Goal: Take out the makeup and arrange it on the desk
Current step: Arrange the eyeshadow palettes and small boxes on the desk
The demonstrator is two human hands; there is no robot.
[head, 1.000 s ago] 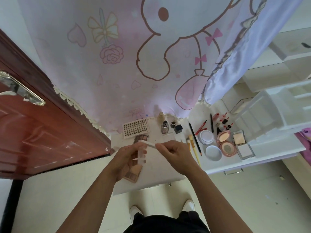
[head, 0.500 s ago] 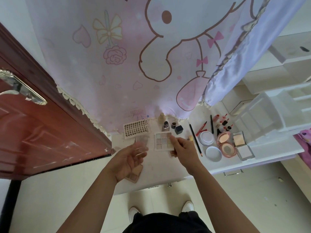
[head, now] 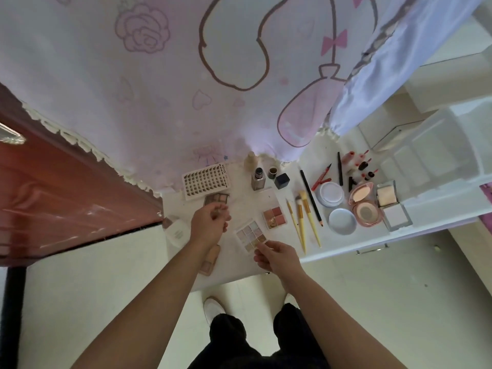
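1. White desk under the pink cartoon curtain was already pretty full, with brushes, round compacts and little red bottles lined up on the right side.
2. Biggest change: the pale nine-pan eyeshadow palette, which half a second earlier was being carried near the back of the desk, was now lying flat near the front edge, just left of the small pink palette.
3. Right hand was at its near corner, fingertips loosely curled and touching the edge; can't tell if it was pinching or had let go.
4. Left hand hovered over the desk, fingers half curled, seemingly holding nothing.
5. So I'd guess that one's placed, maybe just a final nudge left.
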